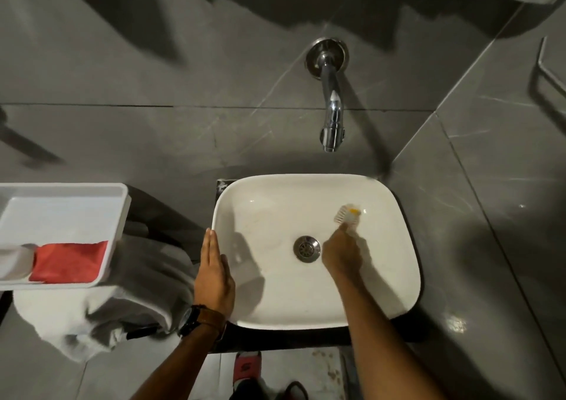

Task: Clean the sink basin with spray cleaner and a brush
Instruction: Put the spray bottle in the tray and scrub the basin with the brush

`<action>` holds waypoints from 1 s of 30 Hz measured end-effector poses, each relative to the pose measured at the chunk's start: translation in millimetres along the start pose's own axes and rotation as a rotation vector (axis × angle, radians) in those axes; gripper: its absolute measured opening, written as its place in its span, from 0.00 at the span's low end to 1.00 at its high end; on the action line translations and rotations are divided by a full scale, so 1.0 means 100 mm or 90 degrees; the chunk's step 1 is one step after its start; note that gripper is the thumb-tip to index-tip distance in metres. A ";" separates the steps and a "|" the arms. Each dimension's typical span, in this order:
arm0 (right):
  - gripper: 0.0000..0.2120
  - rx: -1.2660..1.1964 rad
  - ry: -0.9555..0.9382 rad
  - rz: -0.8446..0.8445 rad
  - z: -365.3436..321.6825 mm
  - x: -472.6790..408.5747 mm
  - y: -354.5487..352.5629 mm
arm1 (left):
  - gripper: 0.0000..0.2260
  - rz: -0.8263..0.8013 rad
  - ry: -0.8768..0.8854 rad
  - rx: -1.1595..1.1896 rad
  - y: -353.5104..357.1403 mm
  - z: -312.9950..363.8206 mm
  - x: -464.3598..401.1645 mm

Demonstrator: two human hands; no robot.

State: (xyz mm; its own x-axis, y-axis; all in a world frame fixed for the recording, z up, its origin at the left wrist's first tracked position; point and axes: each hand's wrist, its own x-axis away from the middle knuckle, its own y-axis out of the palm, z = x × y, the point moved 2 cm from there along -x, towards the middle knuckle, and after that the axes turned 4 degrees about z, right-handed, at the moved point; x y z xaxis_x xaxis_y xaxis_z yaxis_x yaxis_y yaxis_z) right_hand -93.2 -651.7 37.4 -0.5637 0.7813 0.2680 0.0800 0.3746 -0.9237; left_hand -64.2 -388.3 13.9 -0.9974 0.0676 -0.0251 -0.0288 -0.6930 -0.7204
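Observation:
A white rounded-square sink basin [269,304] sits on a dark counter, with a metal drain [306,249] in its middle. My right hand [341,251] is inside the basin, just right of the drain, and grips a small brush [347,214] with pale bristles and a yellow patch. The brush head touches the basin's far right inner wall. My left hand [214,274] rests flat on the basin's left rim, fingers straight and together, holding nothing. A watch with a brown strap is on that wrist. No spray bottle is clearly visible.
A chrome wall tap [332,118] hangs over the basin's far edge. On the left, a white tray [116,234] holds a red cloth [69,261] and a white object. Crumpled grey-white towels [134,295] lie beneath it. Grey tiled walls close in behind and to the right.

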 end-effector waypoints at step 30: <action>0.17 0.131 -0.432 -0.241 -0.94 1.02 0.34 | 0.26 0.001 0.016 -0.011 0.04 -0.09 0.00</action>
State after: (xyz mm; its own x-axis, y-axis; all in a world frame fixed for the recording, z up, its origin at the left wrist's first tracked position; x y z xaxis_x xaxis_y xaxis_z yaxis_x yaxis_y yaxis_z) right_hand -70.7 -512.2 59.6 -0.9040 0.1215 0.4099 -0.3328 0.4018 -0.8531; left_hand -63.3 -384.8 4.5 -0.9955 0.0842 -0.0441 -0.0251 -0.6803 -0.7325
